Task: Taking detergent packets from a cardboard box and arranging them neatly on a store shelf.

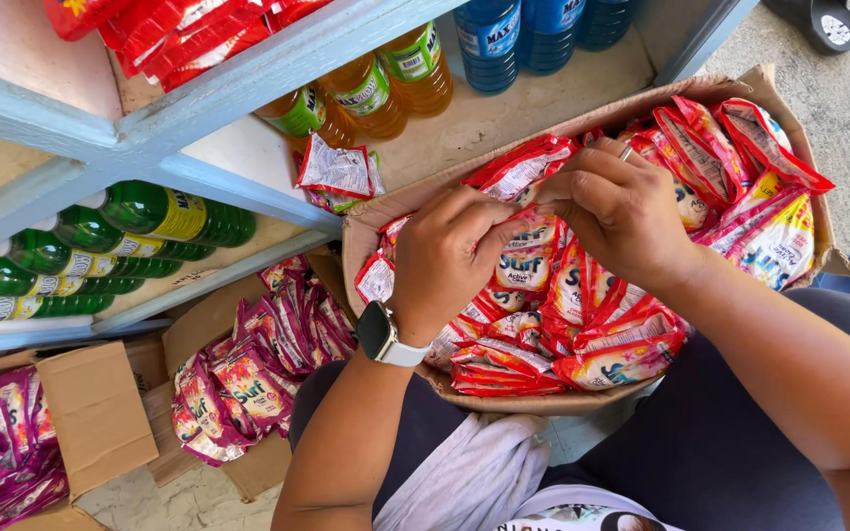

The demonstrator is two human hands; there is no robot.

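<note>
Red sachets [533, 261] are gripped by both hands over the open cardboard box [582, 401] held on the lap. Left hand [450, 258] is closed, fingers pinched on a sachet edge; a smartwatch [383, 336] is worn on that wrist. Right hand [620, 202] is closed too, fingertips pinched on the same strip just beside the left hand, ring seen on one finger. Strip appears to be pulled apart between the two hands; the tear line itself cannot be made out.

Box is seen well filled with red sachets, so most of the sorting looks left to do. One loose red-and-white sachet [338, 172] is already laid on the far shelf [504, 108], near the orange bottles [371, 93]. Blue bottles [518, 34] are stood further right. Green bottles [100, 246] are laid on the lower shelf at left. Purple sachets [248, 374] are heaped in flattened cartons at near left.
</note>
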